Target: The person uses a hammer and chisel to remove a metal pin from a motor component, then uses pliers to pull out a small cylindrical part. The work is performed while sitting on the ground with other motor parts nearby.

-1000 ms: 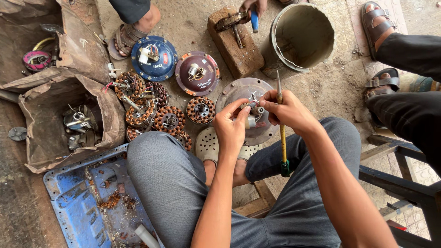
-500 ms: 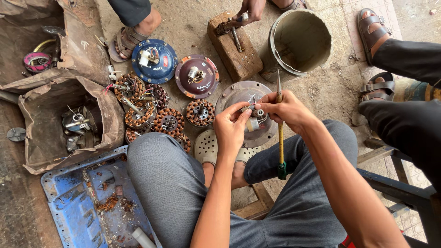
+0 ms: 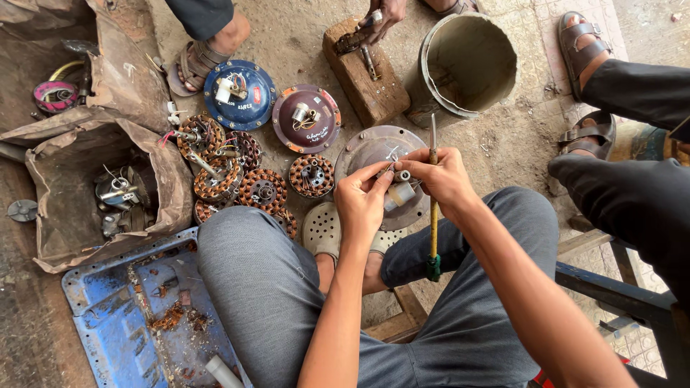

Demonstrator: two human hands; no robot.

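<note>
Both of the person's hands are closed on things above their lap. Their left hand (image 3: 363, 200) pinches a small grey cylindrical part (image 3: 399, 194) between thumb and fingertips, and their right hand (image 3: 440, 176) grips that same part along with a screwdriver (image 3: 433, 208), whose yellow shaft runs upright through the fist and ends in a green tip near the knee. The part is held just above a round grey motor cover (image 3: 374, 154) that lies on the dirt ground (image 3: 503, 144) between the person's knees.

Left of the cover, several copper-wound motor stators (image 3: 237, 172) lie clustered on the ground, touching one another. Beyond them sit a blue round motor housing (image 3: 239, 93) and a maroon round housing (image 3: 307, 118), side by side. A wooden block (image 3: 363, 75) lies near the top edge of the view, with another person's hand (image 3: 388, 11) pressing a metal tool on it. Just right of the block stands an empty grey bucket (image 3: 467, 65).

At the left edge, a torn brown sack (image 3: 86, 187) holds metal motor pieces. A blue metal tray (image 3: 115, 316) with rusty scraps lies in the lower left corner. Two sandalled feet (image 3: 586, 50) of someone else are at the upper right.
</note>
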